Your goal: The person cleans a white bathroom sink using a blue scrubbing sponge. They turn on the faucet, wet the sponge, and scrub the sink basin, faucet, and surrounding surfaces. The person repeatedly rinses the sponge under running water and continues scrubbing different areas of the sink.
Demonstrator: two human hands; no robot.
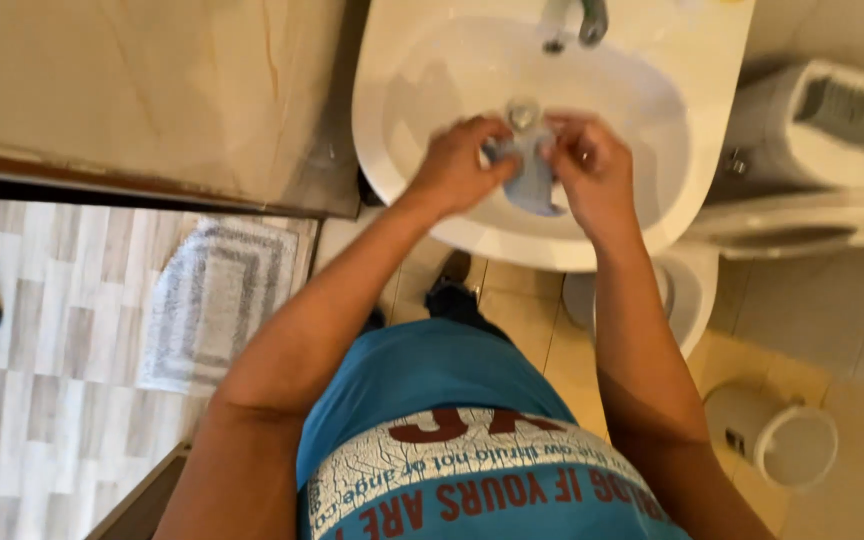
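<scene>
White porcelain fills the upper middle of the frame: a washbasin (652, 120) with a metal tap (577, 20) at its top edge and a drain (523, 112) in the bowl. Both forearms reach up from the bottom of the frame and meet over the bowl, elbows spread wide and wrists angled inward. The left hand (457, 165) curls its fingers around the left edge of a small blue-grey cloth (535, 180), its grip closed on the fabric. The right hand (592, 165) pinches the cloth's right edge with bent fingertips, grip likewise closed on it. The cloth hangs between the two hands just below the drain, its lower end drooping toward the basin's near rim.

A toilet (812, 160) stands at the right, a white bucket (772, 435) at lower right, and a grey bath mat (217, 300) at left on the floor.
</scene>
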